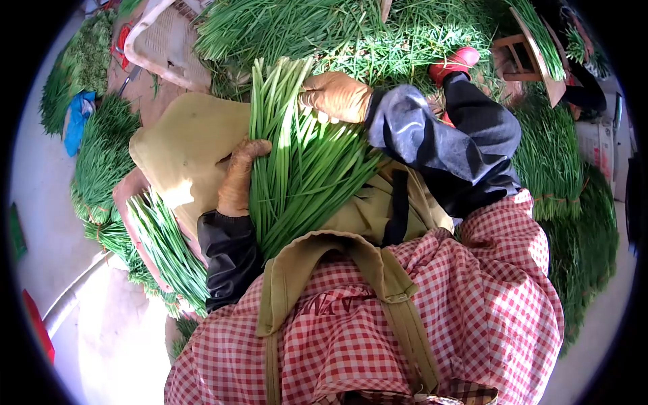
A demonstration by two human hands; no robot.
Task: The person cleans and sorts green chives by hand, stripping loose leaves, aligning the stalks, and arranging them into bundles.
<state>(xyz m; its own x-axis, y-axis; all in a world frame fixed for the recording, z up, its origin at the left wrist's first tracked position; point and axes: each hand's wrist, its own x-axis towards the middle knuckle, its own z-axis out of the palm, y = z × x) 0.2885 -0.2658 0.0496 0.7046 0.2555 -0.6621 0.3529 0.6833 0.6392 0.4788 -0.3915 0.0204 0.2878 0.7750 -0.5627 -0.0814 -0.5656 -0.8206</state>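
Observation:
A loose bunch of long green chives (304, 162) lies across my lap, pale ends toward the top. My left hand (241, 172), in a tan glove, grips its left edge with the thumb on top; the other fingers are hidden beneath the leaves. At the upper right of the bunch, my right hand (337, 96), gloved alike, has its fingers curled in against the pale stalks. Under the chives is an olive apron (196, 135), spread over my legs. Dark sleeves cover both forearms.
A big heap of chives (283, 30) lies ahead, beside a whitish plastic crate (152, 40). Tied bundles (101, 155) stand at left near a blue plastic bag (77, 121); more bundles (550, 155) stand at right. A wooden stool (530, 50) and a red shoe (455, 64) are at upper right.

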